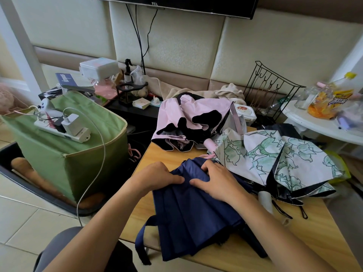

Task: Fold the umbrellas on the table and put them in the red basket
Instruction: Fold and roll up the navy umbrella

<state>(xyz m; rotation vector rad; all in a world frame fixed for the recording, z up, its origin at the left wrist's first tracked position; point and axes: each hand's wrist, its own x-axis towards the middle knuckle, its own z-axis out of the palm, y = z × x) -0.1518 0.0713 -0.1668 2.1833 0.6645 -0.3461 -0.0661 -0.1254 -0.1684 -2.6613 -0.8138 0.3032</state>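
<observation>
Both hands grip the navy umbrella (188,218) lying on the wooden surface (318,238): the left hand (157,178) and right hand (216,181) are close together, fingers curled into its cloth near the top end. Behind the navy umbrella lie a floral umbrella (282,160) and a pink umbrella (188,118) (both unfolded). Left of it stands a green box (64,154).

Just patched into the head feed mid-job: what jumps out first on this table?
Front and centre, the left hand and right hand grip the canopy of a navy umbrella lying on the wooden table. Behind it lie two more unfolded ones: a pink umbrella at the far edge and a white-and-green floral umbrella to the right. No red basket is in view.
</observation>
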